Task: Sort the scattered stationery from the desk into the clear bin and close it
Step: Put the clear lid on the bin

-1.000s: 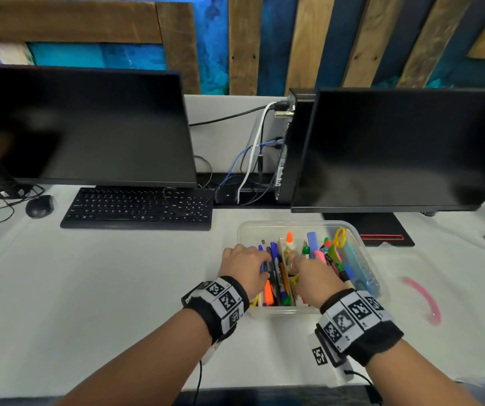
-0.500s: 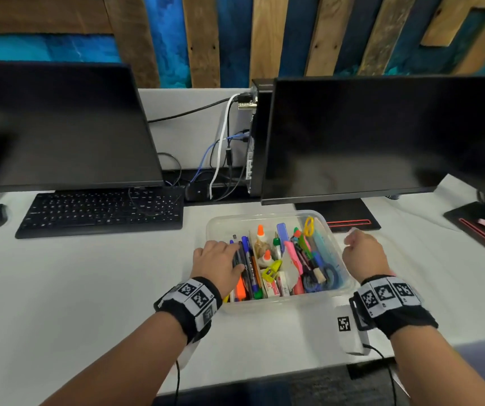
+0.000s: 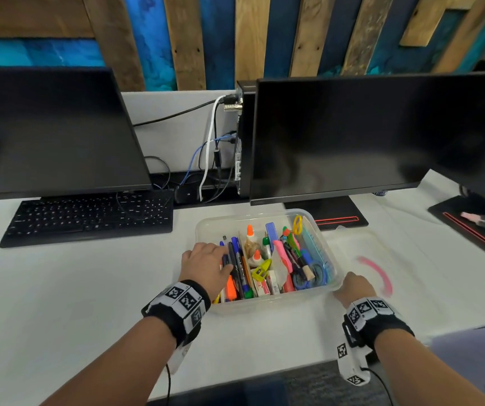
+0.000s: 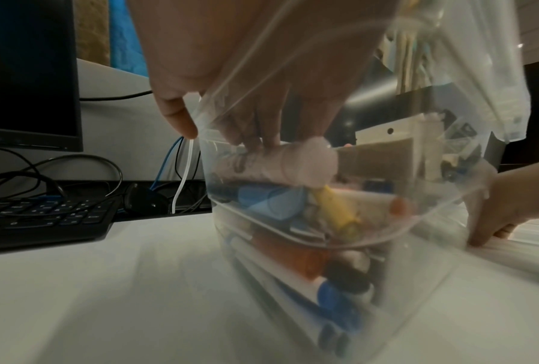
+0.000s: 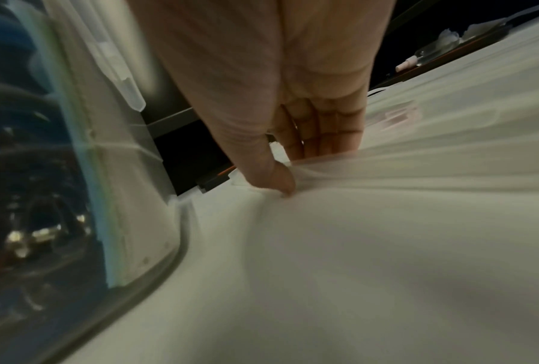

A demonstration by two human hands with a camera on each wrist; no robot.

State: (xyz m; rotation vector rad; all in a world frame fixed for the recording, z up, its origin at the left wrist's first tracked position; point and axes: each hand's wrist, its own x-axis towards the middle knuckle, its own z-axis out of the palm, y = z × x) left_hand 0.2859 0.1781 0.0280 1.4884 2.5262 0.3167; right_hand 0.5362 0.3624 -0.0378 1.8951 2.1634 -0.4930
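Observation:
The clear bin [image 3: 267,306] stands open on the white desk, filled with pens, markers, glue bottles and scissors. My left hand [image 3: 206,262] lies over its left rim; the fingers [image 4: 262,138] rest on the pens inside and the thumb stays outside the wall [image 4: 293,237]. The clear lid [image 3: 361,247] with a pink curved handle [image 3: 377,275] lies flat on the desk just right of the bin. My right hand [image 3: 352,285] is at the bin's front right corner. In the right wrist view its thumb and fingers [image 5: 296,172] pinch the near edge of the lid [image 5: 417,160] beside the bin wall [image 5: 121,197].
Two dark monitors [image 3: 338,136] rise behind the bin, one to each side, and cables [image 3: 209,159] hang between them. A black keyboard [image 3: 89,218] sits back left. The right monitor's base [image 3: 338,212] lies just beyond the bin. The desk's front edge is near my wrists.
My right hand left the bin, swung out to the right and came down on the lid's near edge. My left hand stayed on the pens in the bin's left side.

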